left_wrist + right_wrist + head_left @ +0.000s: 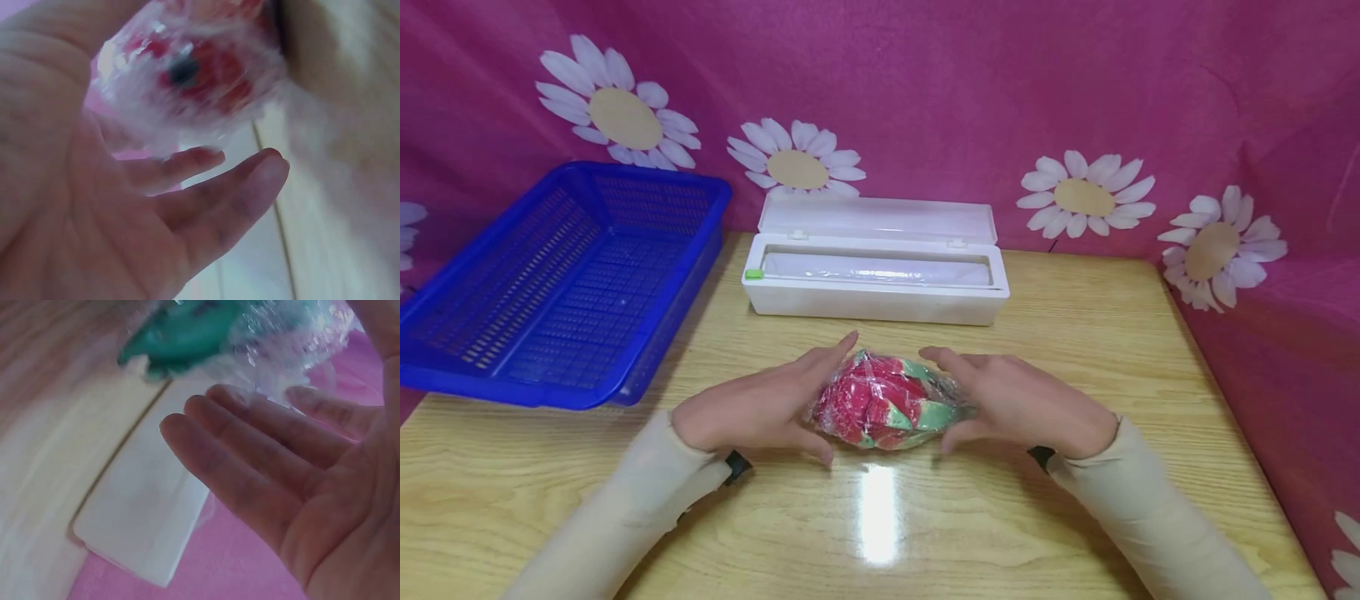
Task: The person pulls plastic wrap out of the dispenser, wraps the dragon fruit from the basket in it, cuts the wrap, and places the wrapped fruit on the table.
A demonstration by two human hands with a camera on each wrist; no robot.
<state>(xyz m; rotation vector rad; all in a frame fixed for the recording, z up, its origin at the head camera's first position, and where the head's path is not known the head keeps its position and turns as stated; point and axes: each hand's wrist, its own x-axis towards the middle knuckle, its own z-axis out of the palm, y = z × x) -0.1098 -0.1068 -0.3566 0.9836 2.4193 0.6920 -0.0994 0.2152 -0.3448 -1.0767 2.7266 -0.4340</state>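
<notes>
A red dragon fruit with green scale tips lies on its side on the table, wrapped in clear cling film. My left hand is at its rounded left end, thumb and fingers spread apart. In the left wrist view the filmed red end shows a dark round spot, with loosely bent fingers beside it. At the pointed right end is my right hand, its thumb held away from the fingers. The right wrist view has its fingers extended next to the green tips under crinkled film.
Behind the fruit stands a white cling film box, its lid raised, a film roll inside and a green slider at its left corner. A blue plastic basket sits on the left. Pink flowered cloth hangs behind the table.
</notes>
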